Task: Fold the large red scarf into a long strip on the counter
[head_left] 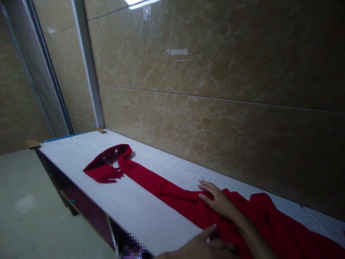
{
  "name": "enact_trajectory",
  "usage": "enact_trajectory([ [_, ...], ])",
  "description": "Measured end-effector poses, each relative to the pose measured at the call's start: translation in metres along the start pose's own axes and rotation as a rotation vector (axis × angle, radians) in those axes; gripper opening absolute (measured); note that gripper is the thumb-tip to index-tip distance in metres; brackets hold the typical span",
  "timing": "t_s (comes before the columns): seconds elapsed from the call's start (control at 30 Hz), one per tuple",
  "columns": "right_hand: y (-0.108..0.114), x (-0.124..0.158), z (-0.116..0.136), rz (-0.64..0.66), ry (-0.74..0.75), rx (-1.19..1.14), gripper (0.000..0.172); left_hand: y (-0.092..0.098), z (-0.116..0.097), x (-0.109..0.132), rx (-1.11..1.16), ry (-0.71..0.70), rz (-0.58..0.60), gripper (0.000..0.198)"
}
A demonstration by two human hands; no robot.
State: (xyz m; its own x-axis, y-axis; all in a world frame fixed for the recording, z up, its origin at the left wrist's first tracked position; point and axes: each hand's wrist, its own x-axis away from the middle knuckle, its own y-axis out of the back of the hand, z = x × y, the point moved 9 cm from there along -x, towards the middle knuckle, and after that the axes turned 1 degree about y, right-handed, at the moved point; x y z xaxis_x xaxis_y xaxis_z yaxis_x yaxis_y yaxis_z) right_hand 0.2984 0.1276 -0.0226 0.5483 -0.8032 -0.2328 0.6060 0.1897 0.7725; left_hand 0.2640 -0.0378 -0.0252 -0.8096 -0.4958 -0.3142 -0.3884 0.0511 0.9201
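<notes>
A long red scarf (151, 180) with fringe stretches along the white tabletop. Its far end is folded over into a loop, and the tassels lie at the loop's near side. Toward the right the cloth is bunched and wrinkled. My right hand (219, 201) rests palm down on the scarf near its wall-side edge, fingers spread. Lower down, at the scarf's near edge, my left hand (205, 246) touches the cloth with its fingers apart; the picture's bottom edge cuts off part of it. Small pale objects (116, 153), too small to name, show inside the loop.
Behind the white table (145, 212) rises a tan marble-patterned wall (205, 118). Small wooden blocks (33, 144) sit at its far corners, with a blue strip (67, 136) along the far edge. Below is a dark red shelf (88, 212); pale floor (21, 187) lies left.
</notes>
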Motion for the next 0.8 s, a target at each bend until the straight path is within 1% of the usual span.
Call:
enact_trajectory([
  [0.03,-0.001,0.002,0.000,0.010,0.005,-0.023,0.046,0.019,0.005,0.022,0.025,0.019,-0.001,0.031],
  [0.07,-0.003,0.004,0.002,0.028,0.009,-0.041,0.048,0.041,0.015,0.044,0.093,0.094,-0.019,0.027],
  [0.1,-0.004,0.004,0.004,0.044,0.011,-0.056,0.049,0.061,0.029,0.064,0.164,0.204,-0.031,0.025],
  [0.13,-0.005,0.004,0.007,0.051,0.019,-0.067,0.049,0.081,0.043,0.084,0.222,0.319,-0.067,0.022],
  [0.17,-0.005,0.003,0.010,0.048,0.033,-0.073,0.045,0.100,0.056,0.102,0.254,0.412,-0.120,0.025],
  [0.2,-0.004,0.002,0.013,0.037,0.051,-0.077,0.039,0.112,0.066,0.117,0.265,0.486,-0.156,0.026],
  [0.23,-0.003,0.001,0.017,0.017,0.070,-0.081,0.031,0.121,0.074,0.130,0.260,0.539,-0.188,0.028],
  [0.27,-0.002,0.000,0.020,-0.009,0.085,-0.085,0.025,0.125,0.080,0.140,0.251,0.572,-0.210,0.029],
  [0.33,0.000,-0.002,0.024,-0.070,0.086,-0.087,0.022,0.124,0.086,0.152,0.228,0.589,-0.228,0.028],
  [0.4,0.001,-0.003,0.025,-0.131,0.054,-0.072,0.026,0.116,0.087,0.151,0.211,0.573,-0.219,0.026],
  [0.5,0.002,-0.003,0.025,-0.182,-0.003,-0.029,0.029,0.105,0.088,0.133,0.192,0.525,-0.214,0.024],
  [0.6,-0.002,-0.003,0.026,-0.161,-0.043,0.010,0.026,0.100,0.094,0.106,0.173,0.467,-0.223,0.029],
  [0.67,-0.004,-0.003,0.026,-0.140,-0.059,0.028,0.024,0.099,0.102,0.092,0.148,0.455,-0.222,0.030],
  [0.73,-0.003,-0.001,0.026,-0.120,-0.067,0.038,0.024,0.100,0.112,0.086,0.134,0.462,-0.229,0.028],
  [0.8,0.000,0.001,0.026,-0.101,-0.077,0.046,0.024,0.100,0.120,0.085,0.137,0.463,-0.226,0.022],
])
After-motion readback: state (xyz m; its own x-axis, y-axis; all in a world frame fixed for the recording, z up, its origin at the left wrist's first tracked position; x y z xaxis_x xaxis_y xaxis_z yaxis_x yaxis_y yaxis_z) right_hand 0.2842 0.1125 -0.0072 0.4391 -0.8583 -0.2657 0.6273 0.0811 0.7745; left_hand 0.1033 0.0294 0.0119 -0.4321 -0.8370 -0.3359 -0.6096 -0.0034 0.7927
